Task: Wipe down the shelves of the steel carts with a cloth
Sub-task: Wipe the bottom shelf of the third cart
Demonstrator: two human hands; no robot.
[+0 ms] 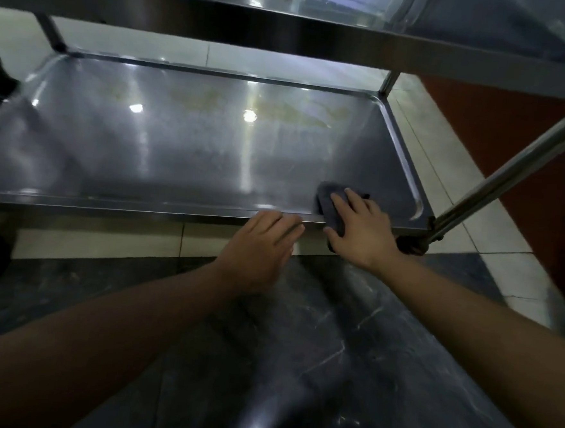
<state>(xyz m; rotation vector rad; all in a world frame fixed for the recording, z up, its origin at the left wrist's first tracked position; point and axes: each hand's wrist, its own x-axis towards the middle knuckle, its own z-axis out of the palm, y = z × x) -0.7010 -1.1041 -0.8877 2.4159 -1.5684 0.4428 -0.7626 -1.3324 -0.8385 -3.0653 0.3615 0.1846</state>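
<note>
Dim tiled floor (159,238) under the steel cart; lower shelf (179,146) stretched left to right — yellowish stains (291,114) toward twelve o'clock of the dark cloth (330,205); pressed flat under the right hand (362,231), fingers straight, at the near-right corner; left hand (260,245) rested open on the front rim, nearer the unwiped span at nine o'clock.

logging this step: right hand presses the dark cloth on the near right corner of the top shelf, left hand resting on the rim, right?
Not the top shelf: the head view shows the right hand pressing the dark cloth on the lower shelf. Left hand rests on its near rim.
</note>
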